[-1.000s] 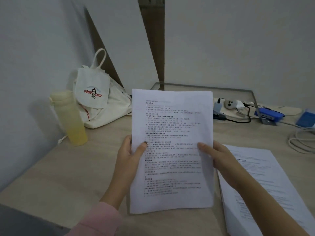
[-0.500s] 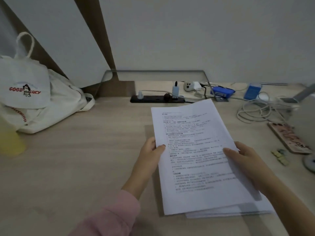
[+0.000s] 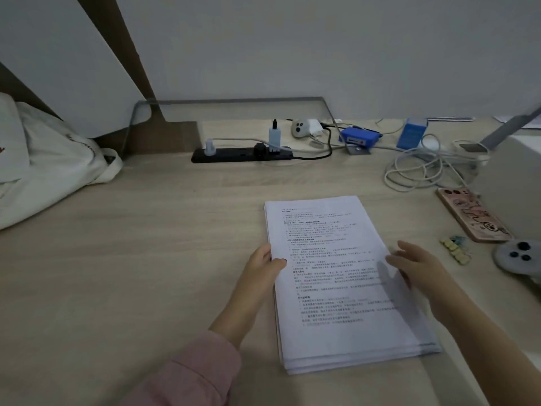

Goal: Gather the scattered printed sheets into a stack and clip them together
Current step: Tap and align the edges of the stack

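Left hand (image 3: 265, 266) is pinching the stack of sheets (image 3: 342, 282) at its left edge; right hand (image 3: 415, 266) is hovering open-fingered over the right edge, bare desk (image 3: 146, 259) lying leftward.

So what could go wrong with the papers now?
The stack of sheets isn't square yet: edges stick out unevenly at the near end, so clipping now might miss some pages. Only the left hand grips it; the right hand is open, so sheets could slide apart. The small clips lie beside the phone, and reaching for them could bump it.
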`<action>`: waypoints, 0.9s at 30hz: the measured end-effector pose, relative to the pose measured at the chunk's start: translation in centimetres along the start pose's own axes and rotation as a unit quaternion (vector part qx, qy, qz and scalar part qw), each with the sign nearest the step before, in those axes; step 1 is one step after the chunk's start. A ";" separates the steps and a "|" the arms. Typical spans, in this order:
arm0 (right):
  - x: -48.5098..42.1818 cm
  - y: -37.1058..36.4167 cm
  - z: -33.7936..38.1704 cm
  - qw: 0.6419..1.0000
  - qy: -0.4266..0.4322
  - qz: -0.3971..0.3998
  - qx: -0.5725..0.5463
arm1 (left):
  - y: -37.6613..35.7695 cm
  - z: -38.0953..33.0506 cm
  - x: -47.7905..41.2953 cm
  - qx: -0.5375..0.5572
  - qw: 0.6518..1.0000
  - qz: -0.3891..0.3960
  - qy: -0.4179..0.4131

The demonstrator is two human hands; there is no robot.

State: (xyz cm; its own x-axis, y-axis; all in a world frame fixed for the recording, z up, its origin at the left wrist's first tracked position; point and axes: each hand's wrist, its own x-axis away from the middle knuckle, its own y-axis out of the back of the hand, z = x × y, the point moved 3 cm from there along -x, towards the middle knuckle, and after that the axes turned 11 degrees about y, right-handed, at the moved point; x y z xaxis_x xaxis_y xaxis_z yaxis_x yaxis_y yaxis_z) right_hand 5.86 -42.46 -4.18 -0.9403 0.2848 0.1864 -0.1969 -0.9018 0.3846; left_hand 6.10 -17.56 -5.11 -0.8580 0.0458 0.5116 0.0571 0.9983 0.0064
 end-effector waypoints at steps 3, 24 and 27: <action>-0.1 0.7 -0.1 0.998 -0.044 0.026 -0.043 | 0.0 0.1 0.2 -0.006 1.000 -0.002 -0.002; 4.9 -7.7 3.7 0.948 0.071 0.215 -0.225 | 8.5 1.3 2.4 0.084 0.996 -0.041 -0.006; 5.3 -7.8 7.1 0.933 0.143 0.218 -0.248 | 9.4 -1.7 3.9 0.115 0.991 -0.009 -0.066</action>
State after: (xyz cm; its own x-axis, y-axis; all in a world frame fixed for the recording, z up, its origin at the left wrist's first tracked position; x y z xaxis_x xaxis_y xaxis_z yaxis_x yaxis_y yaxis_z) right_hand 4.36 -31.61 0.24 -0.9826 -0.1789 -0.0493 0.1843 -0.9713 -0.1504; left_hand 4.16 -8.06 -1.56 -0.9181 0.0175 0.3959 -0.0628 0.9800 -0.1888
